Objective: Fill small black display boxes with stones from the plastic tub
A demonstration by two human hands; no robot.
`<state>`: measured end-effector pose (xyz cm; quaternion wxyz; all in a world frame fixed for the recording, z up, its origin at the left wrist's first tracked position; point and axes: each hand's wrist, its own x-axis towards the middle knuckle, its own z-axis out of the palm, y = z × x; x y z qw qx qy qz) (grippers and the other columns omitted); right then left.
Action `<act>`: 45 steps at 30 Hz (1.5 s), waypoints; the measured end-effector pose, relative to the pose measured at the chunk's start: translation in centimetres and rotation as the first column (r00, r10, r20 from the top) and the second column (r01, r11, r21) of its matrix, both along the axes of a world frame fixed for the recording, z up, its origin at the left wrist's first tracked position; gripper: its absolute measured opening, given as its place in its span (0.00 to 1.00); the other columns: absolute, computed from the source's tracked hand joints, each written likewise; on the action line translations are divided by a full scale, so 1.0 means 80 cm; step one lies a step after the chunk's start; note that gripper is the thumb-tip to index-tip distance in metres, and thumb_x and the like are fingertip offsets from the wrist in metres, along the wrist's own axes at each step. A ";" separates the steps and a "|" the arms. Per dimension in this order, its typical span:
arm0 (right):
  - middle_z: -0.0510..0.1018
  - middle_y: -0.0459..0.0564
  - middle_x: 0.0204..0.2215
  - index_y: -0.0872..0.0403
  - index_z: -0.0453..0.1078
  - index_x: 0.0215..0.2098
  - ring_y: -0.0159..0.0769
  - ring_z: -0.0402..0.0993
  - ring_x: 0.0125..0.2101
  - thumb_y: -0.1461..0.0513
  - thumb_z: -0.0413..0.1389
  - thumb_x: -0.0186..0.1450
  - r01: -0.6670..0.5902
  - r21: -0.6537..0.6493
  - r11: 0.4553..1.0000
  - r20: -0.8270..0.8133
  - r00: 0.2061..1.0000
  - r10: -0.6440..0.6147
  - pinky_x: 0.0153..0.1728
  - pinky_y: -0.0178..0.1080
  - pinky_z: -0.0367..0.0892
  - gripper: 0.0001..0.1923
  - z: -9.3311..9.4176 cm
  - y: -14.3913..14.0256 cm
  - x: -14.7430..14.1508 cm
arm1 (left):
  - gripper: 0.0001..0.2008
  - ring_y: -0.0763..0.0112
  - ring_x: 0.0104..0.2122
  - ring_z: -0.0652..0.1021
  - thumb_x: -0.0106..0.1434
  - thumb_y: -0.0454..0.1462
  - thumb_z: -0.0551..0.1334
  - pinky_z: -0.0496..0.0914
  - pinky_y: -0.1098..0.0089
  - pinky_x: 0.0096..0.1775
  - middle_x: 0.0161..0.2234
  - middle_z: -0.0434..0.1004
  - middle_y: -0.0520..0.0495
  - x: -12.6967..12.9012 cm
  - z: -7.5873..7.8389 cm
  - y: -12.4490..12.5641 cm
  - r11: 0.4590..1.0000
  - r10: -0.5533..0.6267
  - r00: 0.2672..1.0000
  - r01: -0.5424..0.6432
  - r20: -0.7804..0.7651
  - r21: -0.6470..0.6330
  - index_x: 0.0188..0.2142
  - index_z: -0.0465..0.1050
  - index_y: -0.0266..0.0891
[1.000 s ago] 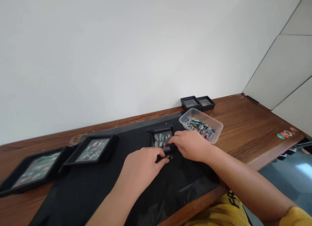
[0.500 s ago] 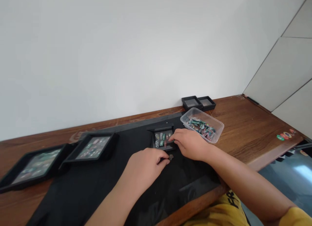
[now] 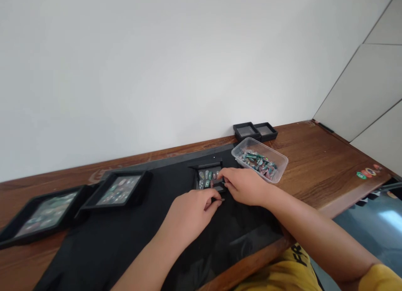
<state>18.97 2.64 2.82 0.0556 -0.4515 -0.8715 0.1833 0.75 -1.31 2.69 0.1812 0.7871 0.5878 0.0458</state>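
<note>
A small black display frame (image 3: pixel 195 183) lies on the black mat, with several green, grey and pinkish press-on nails (image 3: pixel 210 176) set in rows inside. My left hand (image 3: pixel 193 211) is closed in a pinch at the frame's near edge. A small press-on nail (image 3: pixel 222 199) sticks out from its fingertips. My right hand (image 3: pixel 243 185) reaches over the frame's right side, finger and thumb pinched together. A tiny sliver shows between them, too small to make out. That hand covers the right part of the frame.
A clear plastic tub (image 3: pixel 282 168) of loose press-on nails stands right of the frame. Two small black frames (image 3: pixel 246 131) sit behind it by the wall. Two larger filled frames, one nearer (image 3: pixel 145 186) and one farther left (image 3: pixel 9 236), rest on the left. Round stickers (image 3: pixel 366 173) mark the right edge.
The small piece in my left fingertips has turned and now looks thinner, and that hand has shifted slightly right. My right hand stays over the frame, barely moved.
</note>
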 end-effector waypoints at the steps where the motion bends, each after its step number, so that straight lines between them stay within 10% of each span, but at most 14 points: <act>1: 0.82 0.55 0.48 0.56 0.70 0.56 0.43 0.80 0.46 0.68 0.51 0.70 0.010 0.005 1.000 0.007 1.000 -0.010 0.43 0.40 0.67 0.17 0.001 0.000 0.000 | 0.10 0.70 0.22 0.76 0.66 0.39 0.61 0.62 0.71 0.27 0.21 0.75 0.56 -0.002 -0.002 0.000 0.999 0.000 0.999 -0.002 0.040 0.051 0.36 0.83 0.49; 8: 0.83 0.55 0.39 0.56 0.72 0.51 0.42 0.78 0.37 0.68 0.52 0.67 0.129 0.022 0.991 0.010 0.992 -0.129 0.36 0.39 0.64 0.16 0.002 -0.001 -0.002 | 0.16 0.72 0.23 0.77 0.72 0.44 0.57 0.72 0.72 0.32 0.24 0.80 0.52 -0.016 -0.016 0.004 0.781 -0.085 0.923 -0.172 0.375 0.600 0.38 0.84 0.45; 15: 0.72 0.41 0.23 0.54 0.73 0.38 0.28 0.65 0.22 0.62 0.56 0.68 0.166 -0.067 0.984 -0.671 0.722 -0.168 0.26 0.31 0.60 0.05 -0.007 -0.008 -0.013 | 0.15 0.74 0.20 0.75 0.72 0.40 0.59 0.70 0.73 0.28 0.18 0.73 0.55 -0.021 -0.006 0.008 0.694 -0.116 0.944 -0.145 0.308 0.705 0.34 0.83 0.43; 28: 0.77 0.44 0.24 0.55 0.79 0.40 0.26 0.60 0.20 0.56 0.63 0.66 0.080 -0.192 0.978 -0.807 0.554 -0.204 0.22 0.31 0.57 0.10 -0.020 -0.006 -0.019 | 0.12 0.76 0.22 0.76 0.72 0.38 0.60 0.71 0.74 0.30 0.21 0.77 0.55 -0.023 -0.005 0.006 0.668 -0.132 0.933 -0.165 0.334 0.725 0.36 0.83 0.43; 36: 0.83 0.48 0.28 0.54 0.81 0.36 0.28 0.70 0.23 0.56 0.61 0.69 0.138 0.185 0.973 -0.807 0.586 0.070 0.27 0.32 0.66 0.11 -0.023 -0.005 -0.014 | 0.05 0.79 0.16 0.67 0.67 0.40 0.64 0.64 0.76 0.23 0.17 0.65 0.61 -0.028 -0.004 0.006 0.710 -0.151 0.904 -0.182 0.399 0.680 0.35 0.76 0.43; 39: 0.84 0.47 0.27 0.54 0.81 0.36 0.27 0.71 0.22 0.57 0.62 0.69 0.132 0.207 0.969 -0.793 0.603 0.087 0.26 0.31 0.64 0.09 -0.024 -0.005 -0.013 | 0.05 0.79 0.17 0.67 0.63 0.40 0.65 0.64 0.76 0.22 0.19 0.67 0.61 -0.042 0.007 0.005 0.782 -0.313 0.858 -0.010 0.406 0.623 0.37 0.73 0.43; 45: 0.85 0.46 0.30 0.52 0.82 0.36 0.32 0.78 0.30 0.62 0.63 0.66 0.072 0.111 0.991 -0.466 0.885 -0.012 0.32 0.33 0.64 0.04 -0.019 -0.001 -0.012 | 0.02 0.76 0.17 0.68 0.63 0.37 0.63 0.64 0.73 0.21 0.19 0.69 0.58 -0.064 0.012 0.011 0.726 -0.302 0.841 -0.102 0.449 0.680 0.33 0.74 0.44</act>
